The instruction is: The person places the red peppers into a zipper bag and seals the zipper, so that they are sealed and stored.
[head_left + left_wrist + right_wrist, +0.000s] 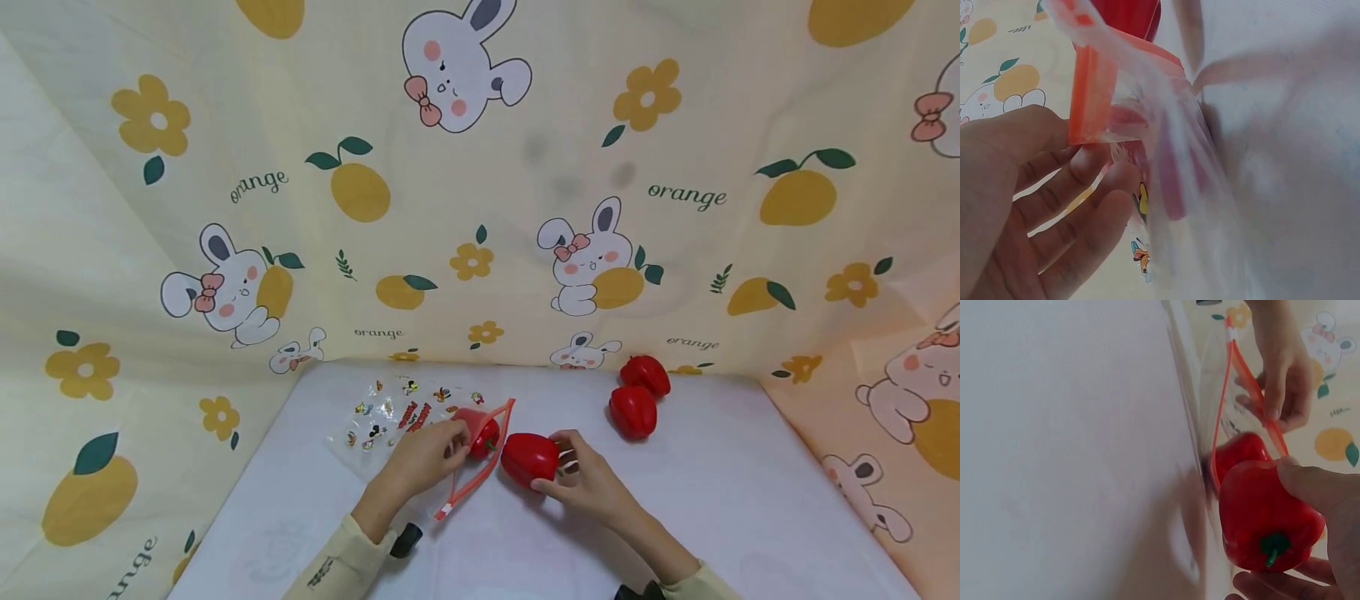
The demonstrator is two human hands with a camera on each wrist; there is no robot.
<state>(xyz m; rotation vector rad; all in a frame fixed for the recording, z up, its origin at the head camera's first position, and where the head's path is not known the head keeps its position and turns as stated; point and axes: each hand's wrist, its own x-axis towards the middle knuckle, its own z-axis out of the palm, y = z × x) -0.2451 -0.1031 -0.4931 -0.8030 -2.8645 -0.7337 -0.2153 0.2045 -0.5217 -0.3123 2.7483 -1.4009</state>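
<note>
The person's left hand (429, 454) pinches the rim of a clear zip bag (375, 429) between thumb and fingers, apparently so that the mouth stands apart and does not fall flat. The bag's orange zip strip (480, 477) spreads into a narrow loop facing the right edge of the white table (757, 492), and its cartoon-printed body trails toward the far left corner. A red bell pepper (487, 438) sits inside, just behind the loop, its stem toward the opening.

The right hand (592, 490) is clamped on a second red bell pepper, the held pepper (529, 458), thumb on one side and fingers on the other. That grip, from the stem end, leaves the blunt end free and pointed at the bag's mouth, just beside the strip; whether its underside touches the table I cannot tell.

Two more bell peppers, a nearer one (633, 413) and a farther one (647, 377), lie together by the far edge, right of its middle, probably set there within the right hand's reach yet out of the bag's way.
</note>
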